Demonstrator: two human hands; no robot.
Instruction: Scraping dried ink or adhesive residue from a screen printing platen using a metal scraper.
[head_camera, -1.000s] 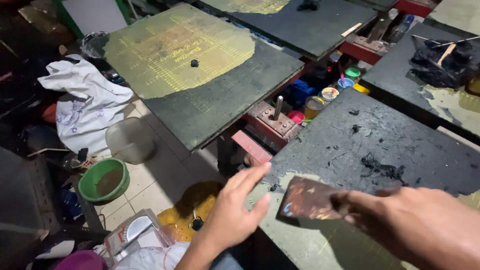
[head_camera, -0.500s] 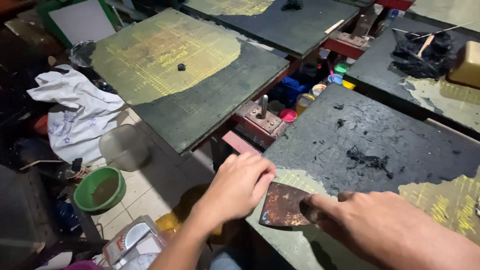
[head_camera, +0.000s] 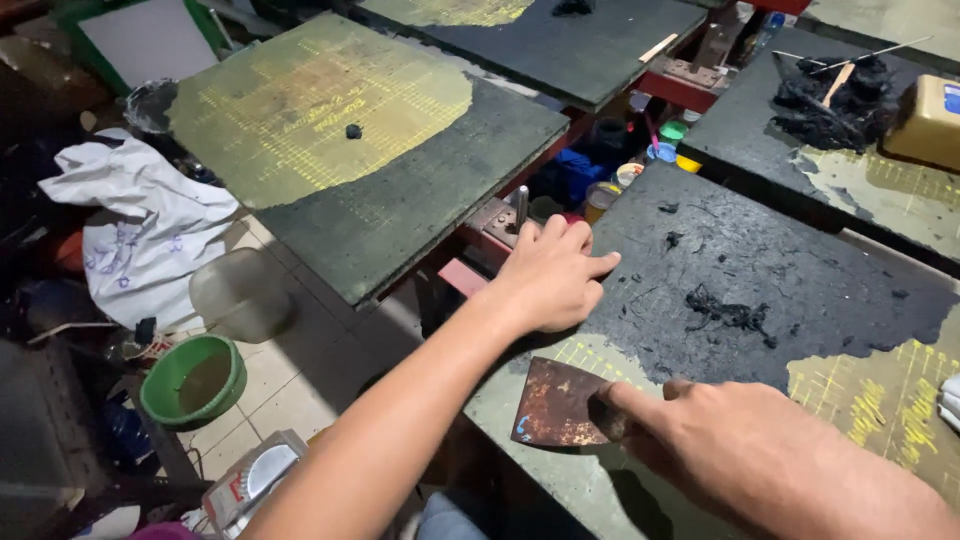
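Note:
My right hand grips a rusty flat scraper blade, index finger pressed along its back, the blade lying on the near corner of a print platen. The platen is coated with a dark crusty layer, with yellowish green board showing where the layer is gone. My left hand rests palm down on the platen's left edge, fingers together, holding nothing. Scraped black crumbs lie in a small heap on the dark layer.
Another platen stands to the left, a third at the back right with black scrapings and sticks on it. Small paint pots sit between the platens. On the floor are a green bowl, a white cloth and a clear tub.
My left hand moved forward from the air onto the platen's left edge. The scraper came down onto the near corner of the platen, and the view shifted closer.

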